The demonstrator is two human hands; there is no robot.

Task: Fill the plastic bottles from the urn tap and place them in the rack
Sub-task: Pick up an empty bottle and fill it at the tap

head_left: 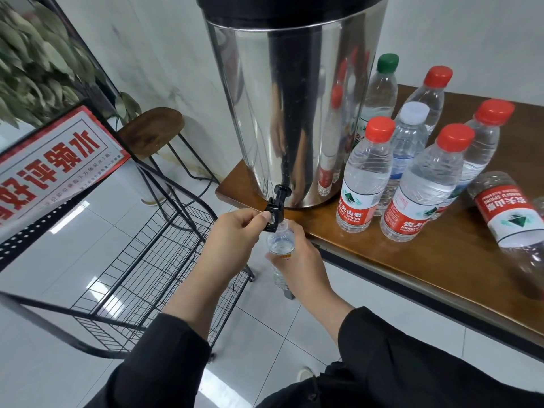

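left fingers (259,217): left hand (232,231) pinches the black tap (275,214) lever, thumb and forefinger curled on it
right fingers (272,257): right hand (297,260) wraps the open bottle (280,241) just below the shoulder, fingers curled round the body
bottle: uncapped, mouth right under the tap spout, held off the counter edge above the floor; water visible in the neck area, exact fill level hard to read
handling: thin clear plastic, soft wall, likely dents if squeezed; light empty, noticeably heavier full; may get wet and slick near the mouth. Best hold is mid-body or the stiffer shoulder, firm but not crushing, kept upright since there's no cap on
urn (294,98): steel, stands on the counter (382,260) corner, tap overhanging the edge
spares: capped bottles (365,175) stand right of the urn, one lies on its side at far right
rack (153,260): black wire, left of the hands, no bottles seen in it
step: filling, my read; rack placement not yet done
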